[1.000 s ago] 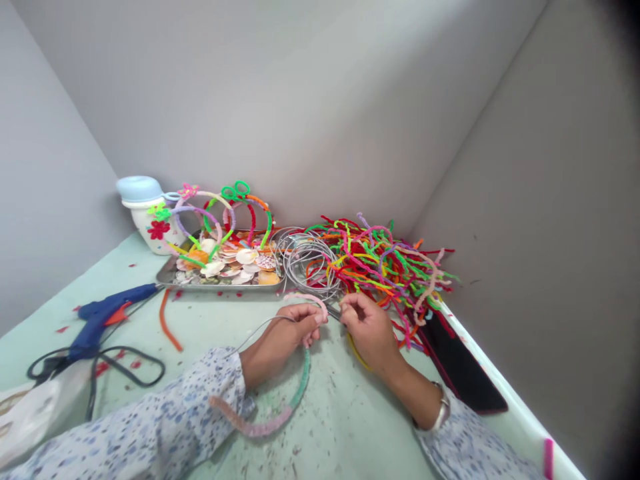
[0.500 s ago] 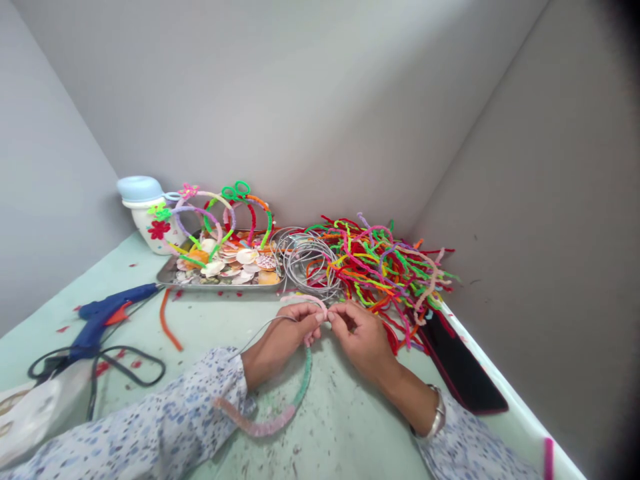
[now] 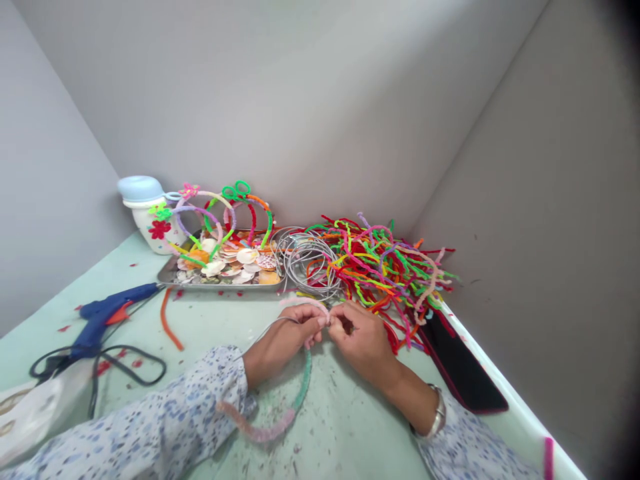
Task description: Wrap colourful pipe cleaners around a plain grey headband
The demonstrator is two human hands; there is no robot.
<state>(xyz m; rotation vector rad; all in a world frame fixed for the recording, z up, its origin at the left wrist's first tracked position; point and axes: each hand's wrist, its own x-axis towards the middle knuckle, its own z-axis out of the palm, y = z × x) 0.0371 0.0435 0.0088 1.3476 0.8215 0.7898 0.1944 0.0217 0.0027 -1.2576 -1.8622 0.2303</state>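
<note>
My left hand is closed around a headband wrapped in fuzzy pipe cleaner, coloured green, mauve and brownish pink. Its wrapped part curves down below the hand, while a bare grey wire end shows above the left wrist. A pale pink pipe cleaner arches over the left fingers to where both hands meet. There my right hand pinches with thumb and forefinger, its tips touching the left fingertips. The pinched spot is small and partly hidden by the fingers.
A metal tray of shells and finished headbands stands behind, beside a white jar. Wire hoops adjoin a heap of pipe cleaners. A blue glue gun with a looped cable lies left; a black phone-like slab lies right.
My right fingers have curled in slightly at the pinched spot, and the pale pink pipe cleaner has shifted a little. The headband's lower end has moved slightly right.
</note>
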